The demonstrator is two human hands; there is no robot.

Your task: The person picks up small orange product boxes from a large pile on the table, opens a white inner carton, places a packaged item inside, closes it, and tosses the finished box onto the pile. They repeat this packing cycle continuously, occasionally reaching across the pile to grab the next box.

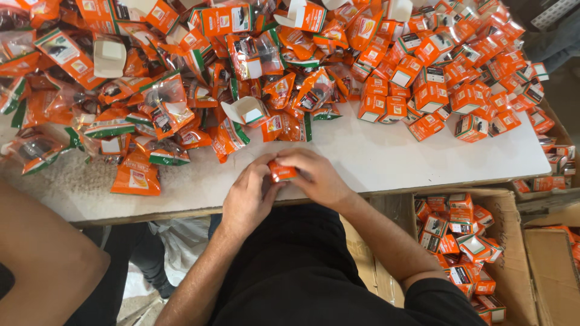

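Note:
My left hand (249,194) and my right hand (316,176) meet at the near edge of the white table (386,158). Both grip one small orange box (282,171) between the fingertips. Just beyond the hands lies a heap of orange plastic pouches (163,115) with dark parts inside. An open white-lined carton (246,111) lies among them. To the far right is a pile of closed orange boxes (441,72).
A cardboard carton (513,241) on the floor at my right holds several finished orange boxes (459,235). More boxes lie past the table's right edge (553,151). Another person's bare arm (42,259) reaches in at lower left.

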